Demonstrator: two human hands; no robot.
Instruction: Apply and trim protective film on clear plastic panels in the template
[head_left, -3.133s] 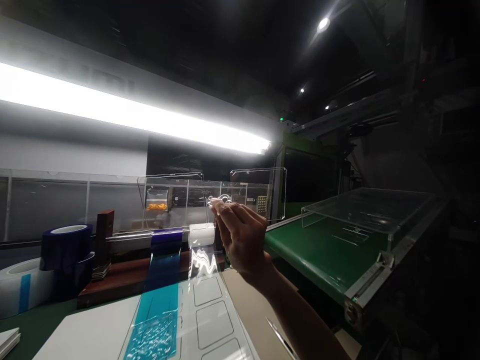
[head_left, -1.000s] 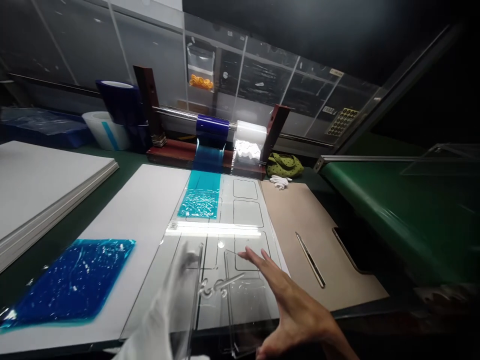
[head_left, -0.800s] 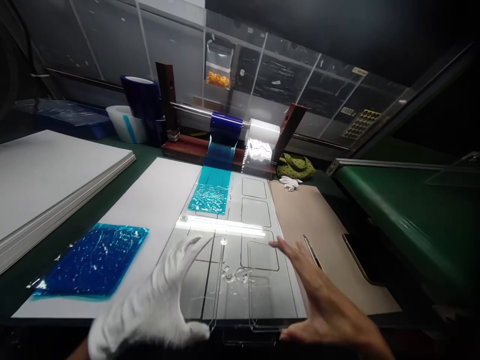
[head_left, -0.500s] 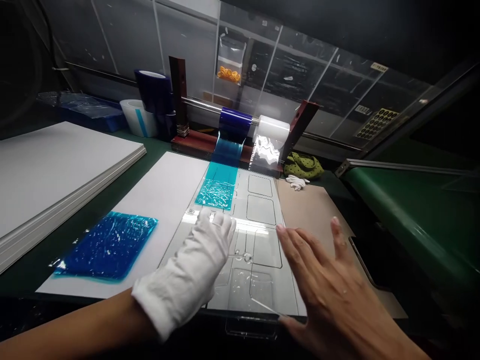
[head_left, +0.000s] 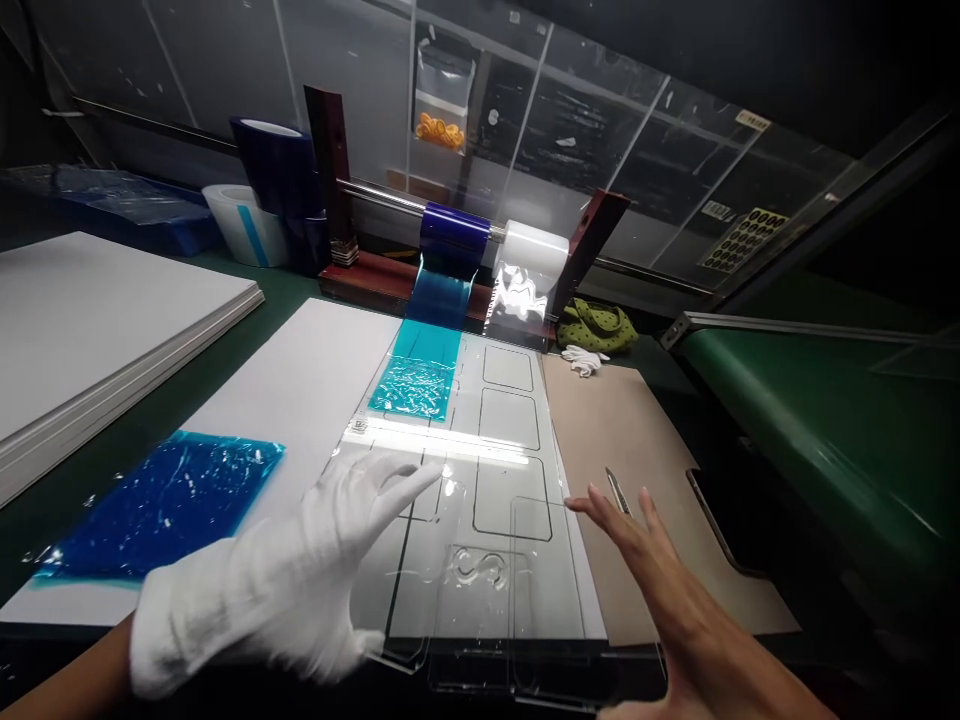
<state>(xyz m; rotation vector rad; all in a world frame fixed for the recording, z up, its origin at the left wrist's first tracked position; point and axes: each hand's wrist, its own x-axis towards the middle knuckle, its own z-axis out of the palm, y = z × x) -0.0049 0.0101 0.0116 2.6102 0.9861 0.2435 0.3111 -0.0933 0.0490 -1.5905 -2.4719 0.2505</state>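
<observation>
Glove (head_left: 180,620) on left hand (head_left: 307,560), palm turned inward, thumb low, index stretched forward; fingers wide, holding left clear panel (head_left: 412,600) by far and near edges. Right hand (head_left: 667,600) bare, mirrored pose, fingers equally wide, holding right clear panel (head_left: 551,610) the same way. Curled clear piece (head_left: 484,570) between both sets of fingers; cannot tell whether joined to the panels. Under the fingers, glossy white sheet (head_left: 469,420) marked with black rectangles (head_left: 510,418), on dark green table (head_left: 199,375). Just beyond left fingertips, turquoise film (head_left: 416,385) running down from blue roll (head_left: 455,235), whitish roll (head_left: 536,248) beside on same rod (head_left: 382,195). Left of left fingers, blue film sheet (head_left: 165,500), then stack of white sheets (head_left: 112,310). Near right fingertips, slim pointed tool (head_left: 616,490) on tan board (head_left: 600,430); phone (head_left: 731,520) to the right of fingers, green belt (head_left: 825,450) farther out. Well past fingers, dim room, pouch (head_left: 446,80) of orange rings (head_left: 440,130) against a see-through wall panel (head_left: 352,90).
</observation>
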